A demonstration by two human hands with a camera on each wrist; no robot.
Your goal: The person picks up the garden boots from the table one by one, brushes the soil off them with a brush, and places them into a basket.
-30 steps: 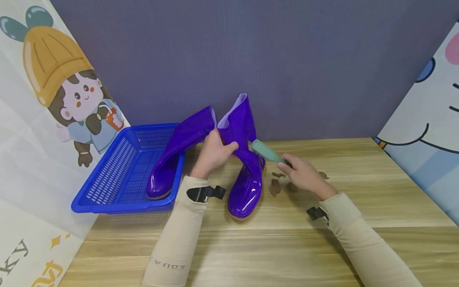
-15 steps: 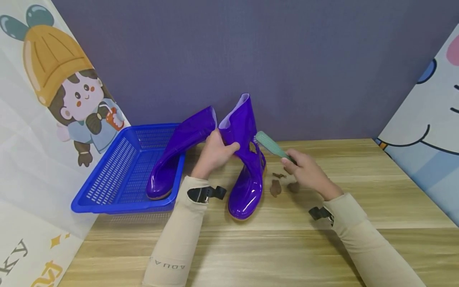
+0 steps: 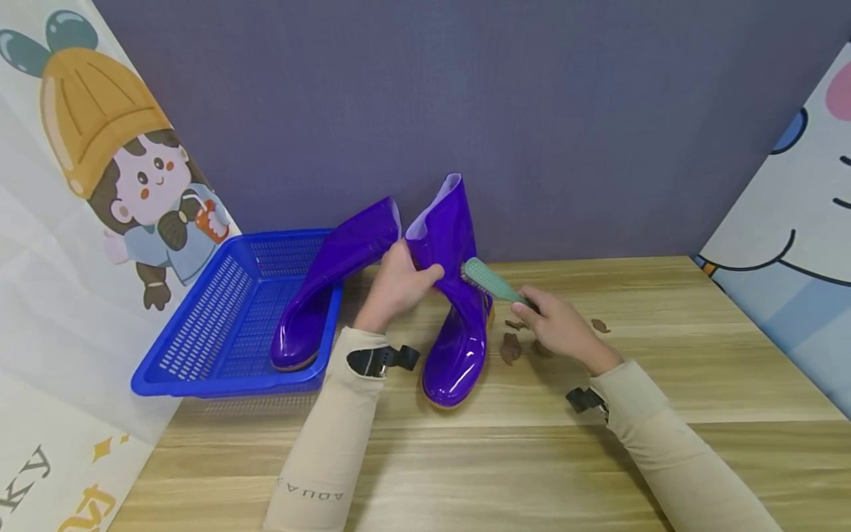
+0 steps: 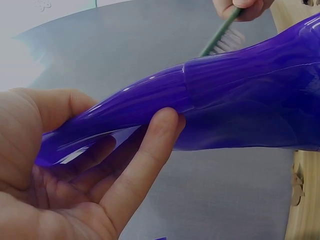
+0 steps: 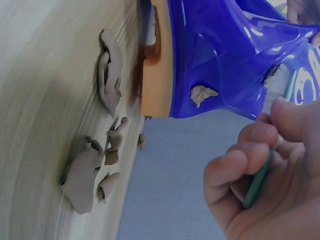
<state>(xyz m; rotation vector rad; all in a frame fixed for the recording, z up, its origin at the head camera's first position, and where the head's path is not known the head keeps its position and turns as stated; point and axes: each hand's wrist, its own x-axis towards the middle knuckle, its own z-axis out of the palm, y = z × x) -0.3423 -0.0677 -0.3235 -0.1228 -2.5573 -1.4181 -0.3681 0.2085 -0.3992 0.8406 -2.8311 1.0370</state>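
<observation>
A glossy purple rain boot (image 3: 455,355) stands on the table, its upper shaft bent to one side. My left hand (image 3: 402,284) grips the shaft near the top, thumb on one side and fingers on the other in the left wrist view. My right hand (image 3: 561,325) holds a green brush (image 3: 492,281) by its handle. The bristles (image 5: 277,82) meet the back of the shaft, beside a dark brown patch. Lower down, near the heel, a brown clump (image 5: 202,95) sticks to the boot. A second purple boot (image 3: 319,288) leans in the blue basket (image 3: 226,380).
Brown, clay-like pieces (image 3: 510,347) lie on the wooden table (image 3: 505,473) right of the standing boot. Another small piece (image 3: 600,325) lies beyond my right hand. A grey partition (image 3: 565,148) rises behind the table, and the basket is at the left.
The brush first rose up and to the right, off the boot's shaft, then came back down and left against it. My left hand and both boots stay nearly still.
</observation>
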